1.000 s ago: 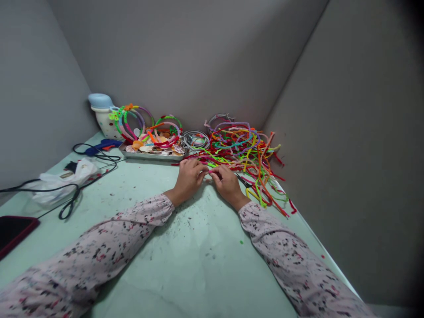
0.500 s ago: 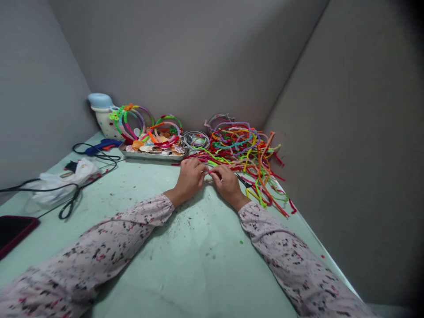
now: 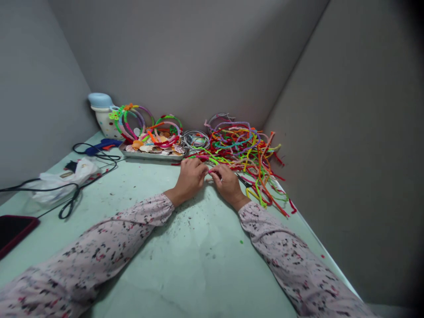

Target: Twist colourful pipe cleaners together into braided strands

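Head view, change: almost nothing moves; both hands stay together at centre, so the fine fingertip work looks to be still under way.
Left hand [image 3: 189,177]: fingers curled nearly closed, thumb and forefinger pinching at a small pink pipe-cleaner piece [image 3: 210,172].
Right hand [image 3: 228,182]: thumb and forefinger closed on that same piece, other fingers folded.
Pink piece: right between the two sets of fingertips, mostly hidden.
Pipe-cleaner pile [image 3: 241,143]: one to two o'clock from the fingertips, loose stems straggling close to the right hand.
Scissors [image 3: 247,183]: three o'clock, just beside the right hand among stems, a likely snag.
Shell tray [image 3: 150,156]: ten o'clock, wrapped hoops [image 3: 167,143] resting on the shells; wire coil [image 3: 196,147] at eleven.
Black cable [image 3: 78,188]: nine o'clock, well apart from the left hand.
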